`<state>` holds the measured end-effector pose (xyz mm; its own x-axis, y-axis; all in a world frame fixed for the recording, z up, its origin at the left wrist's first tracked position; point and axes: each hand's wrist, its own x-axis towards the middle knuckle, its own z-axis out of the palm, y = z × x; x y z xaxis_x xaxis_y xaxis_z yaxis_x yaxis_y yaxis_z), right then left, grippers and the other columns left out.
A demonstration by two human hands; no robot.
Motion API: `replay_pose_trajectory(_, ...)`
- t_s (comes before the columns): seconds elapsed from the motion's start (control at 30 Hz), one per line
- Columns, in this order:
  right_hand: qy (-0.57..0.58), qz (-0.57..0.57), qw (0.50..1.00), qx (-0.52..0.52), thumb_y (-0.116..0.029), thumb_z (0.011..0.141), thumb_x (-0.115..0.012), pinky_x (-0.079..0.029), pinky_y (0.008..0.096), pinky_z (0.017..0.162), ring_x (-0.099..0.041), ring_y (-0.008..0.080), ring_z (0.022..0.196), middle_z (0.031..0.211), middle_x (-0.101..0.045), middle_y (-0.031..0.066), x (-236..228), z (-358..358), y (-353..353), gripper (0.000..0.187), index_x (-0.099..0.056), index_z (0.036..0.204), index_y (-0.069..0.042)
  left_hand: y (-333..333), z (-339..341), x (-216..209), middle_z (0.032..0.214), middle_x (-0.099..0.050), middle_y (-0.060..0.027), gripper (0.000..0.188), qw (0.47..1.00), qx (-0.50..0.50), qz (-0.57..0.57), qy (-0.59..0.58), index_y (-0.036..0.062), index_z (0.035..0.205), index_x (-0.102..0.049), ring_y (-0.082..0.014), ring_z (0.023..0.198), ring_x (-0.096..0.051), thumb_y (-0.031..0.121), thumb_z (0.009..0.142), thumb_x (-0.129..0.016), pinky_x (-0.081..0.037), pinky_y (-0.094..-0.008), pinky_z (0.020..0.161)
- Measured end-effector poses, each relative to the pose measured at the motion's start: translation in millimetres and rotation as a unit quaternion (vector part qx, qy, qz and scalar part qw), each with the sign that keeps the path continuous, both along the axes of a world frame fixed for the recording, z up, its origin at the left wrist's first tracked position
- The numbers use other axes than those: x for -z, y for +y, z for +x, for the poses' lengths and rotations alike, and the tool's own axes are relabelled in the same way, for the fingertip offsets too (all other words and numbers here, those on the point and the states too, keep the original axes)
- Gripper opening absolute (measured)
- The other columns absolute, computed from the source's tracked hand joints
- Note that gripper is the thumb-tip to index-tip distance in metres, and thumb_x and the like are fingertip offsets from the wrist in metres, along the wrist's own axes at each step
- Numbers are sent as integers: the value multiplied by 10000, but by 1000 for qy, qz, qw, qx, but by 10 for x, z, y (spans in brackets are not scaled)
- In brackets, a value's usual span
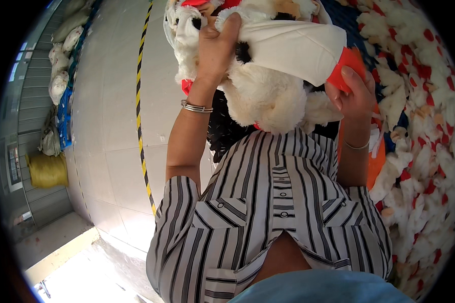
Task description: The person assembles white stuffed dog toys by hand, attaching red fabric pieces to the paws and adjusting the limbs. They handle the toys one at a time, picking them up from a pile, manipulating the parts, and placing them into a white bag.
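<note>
My left hand [216,53] is closed on white plush fabric near the top of the view, its thumb uppermost and its other fingers partly hidden. From there a smooth white cloth piece [293,48] stretches to the right and ends in a red tip [346,68]. My right hand [356,93] pinches that red tip between thumb and fingers. Fluffy cream-white plush [270,98] hangs below the cloth, against the front of my striped shirt. More white plush with black and red patches [187,35] bunches up beside my left hand.
A large heap of white and red plush pieces [419,126] fills the right side. Yellow-and-black tape [140,106] runs along the pale tiled floor [106,126] at left. By the far-left wall are a yellow roll [47,170] and several white sacks [59,86].
</note>
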<state>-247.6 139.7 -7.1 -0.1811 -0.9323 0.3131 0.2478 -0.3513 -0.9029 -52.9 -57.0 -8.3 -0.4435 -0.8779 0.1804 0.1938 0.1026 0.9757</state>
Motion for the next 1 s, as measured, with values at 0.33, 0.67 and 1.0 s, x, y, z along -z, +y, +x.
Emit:
replay_pose_trajectory(0.33,-82,61,992,77,-262,995,-500,-481,295,596,-607,186,645,837,-678,120,626,-379,-379,333,-629,1071,35,-9,-13,-253,862,-667,-13,278,989,82,115,47,17,981,-672,-70,742,-603,288,929,-638,-488,-213,652)
replay_pose_trajectory(0.67,-158,68,980,102,-241,985,-510,-467,292,596,-593,169,640,822,-666,101,717,-395,-432,317,-628,1065,42,90,159,10,740,-542,55,432,912,234,-52,-333,16,975,-641,-36,633,-464,406,834,-765,-410,-204,566)
replay_pose_trajectory(1.0,-160,39,983,85,-216,989,-490,-436,276,589,-570,176,634,819,-660,110,630,-413,-325,315,-639,1062,51,18,393,-1,873,-660,19,232,936,299,35,-185,-6,1017,-656,-26,725,-574,185,897,-708,-468,-195,644)
